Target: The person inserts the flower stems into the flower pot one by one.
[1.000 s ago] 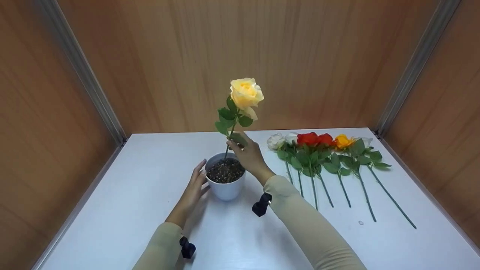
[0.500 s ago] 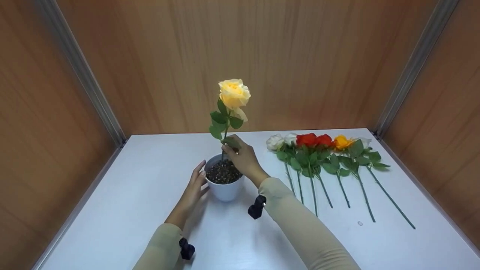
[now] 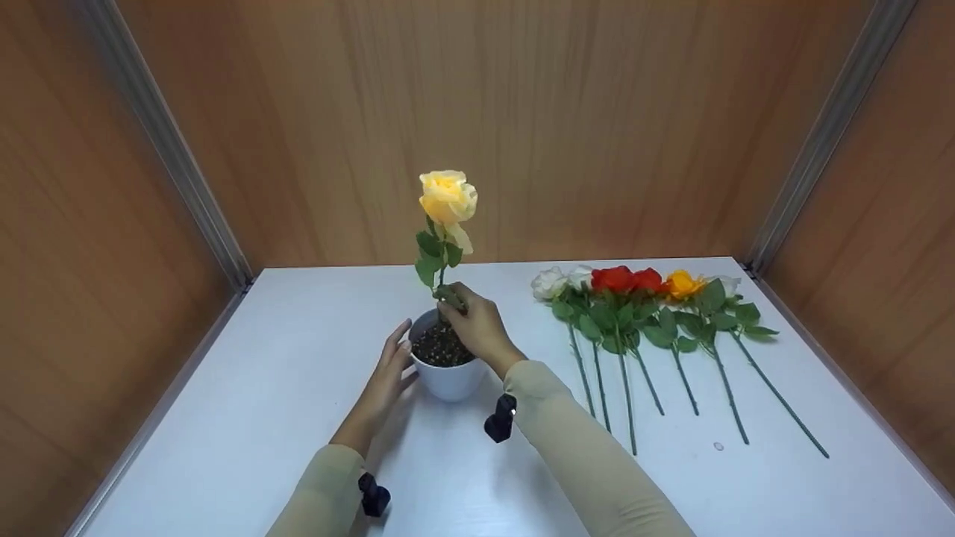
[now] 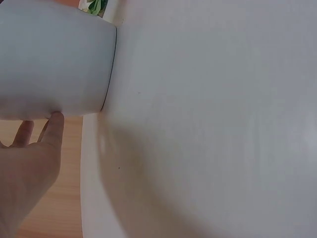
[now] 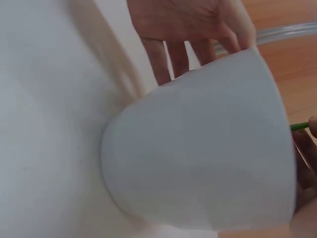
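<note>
A yellow rose (image 3: 448,198) stands nearly upright over a white pot (image 3: 449,382) of dark, grainy soil (image 3: 442,346). My right hand (image 3: 477,324) pinches its green stem low down, just above the soil, with a leaf by the fingers. The stem's lower end is hidden by hand and soil. My left hand (image 3: 388,365) rests against the pot's left side with extended fingers. In the left wrist view, fingertips of the left hand (image 4: 32,158) touch the pot wall (image 4: 54,59). From the right wrist, a short piece of stem (image 5: 299,126) shows beyond the pot rim.
Several loose roses lie in a row on the right of the white table (image 3: 298,335): white (image 3: 549,283), red (image 3: 614,278) and orange (image 3: 682,283), stems toward me. A small clear disc (image 3: 718,447) lies near them. Wooden panels (image 3: 477,112) enclose the back and sides.
My right hand has moved down and left, carrying the yellow rose lower toward the pot's soil. The left hand and the pot have stayed nearly still.
</note>
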A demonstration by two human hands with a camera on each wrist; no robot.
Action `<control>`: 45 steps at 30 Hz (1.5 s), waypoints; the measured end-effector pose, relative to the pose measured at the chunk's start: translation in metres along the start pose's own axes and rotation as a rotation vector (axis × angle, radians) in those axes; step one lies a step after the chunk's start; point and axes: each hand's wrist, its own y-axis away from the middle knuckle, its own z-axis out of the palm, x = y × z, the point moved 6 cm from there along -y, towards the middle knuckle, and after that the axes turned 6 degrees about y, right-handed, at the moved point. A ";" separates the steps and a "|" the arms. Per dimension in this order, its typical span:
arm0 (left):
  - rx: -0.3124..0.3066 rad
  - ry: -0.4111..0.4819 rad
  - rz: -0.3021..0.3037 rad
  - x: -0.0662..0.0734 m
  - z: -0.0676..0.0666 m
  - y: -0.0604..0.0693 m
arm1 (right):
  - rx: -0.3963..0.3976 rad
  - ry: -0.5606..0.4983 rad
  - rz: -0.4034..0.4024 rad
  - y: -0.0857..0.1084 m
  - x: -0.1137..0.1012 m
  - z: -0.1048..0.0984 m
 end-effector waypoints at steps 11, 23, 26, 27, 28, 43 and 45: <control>-0.017 0.008 -0.001 0.001 0.000 0.001 | -0.009 0.076 0.016 0.000 -0.001 0.009; -0.008 0.001 -0.020 -0.002 0.002 0.001 | 0.049 0.188 0.025 0.001 -0.003 0.012; -0.009 0.009 -0.016 -0.001 0.002 0.001 | 0.035 0.208 0.047 0.001 -0.003 0.013; -0.010 0.007 -0.014 0.000 0.002 0.001 | 0.026 0.211 0.054 0.001 -0.003 0.013; -0.012 0.008 -0.012 0.000 0.001 0.001 | 0.018 0.220 0.055 0.001 -0.003 0.014; 0.005 0.011 -0.015 -0.001 0.000 0.001 | 0.009 0.263 0.071 0.001 -0.002 0.018; 0.001 0.014 -0.009 -0.001 0.000 0.000 | 0.020 0.261 0.072 0.001 -0.003 0.018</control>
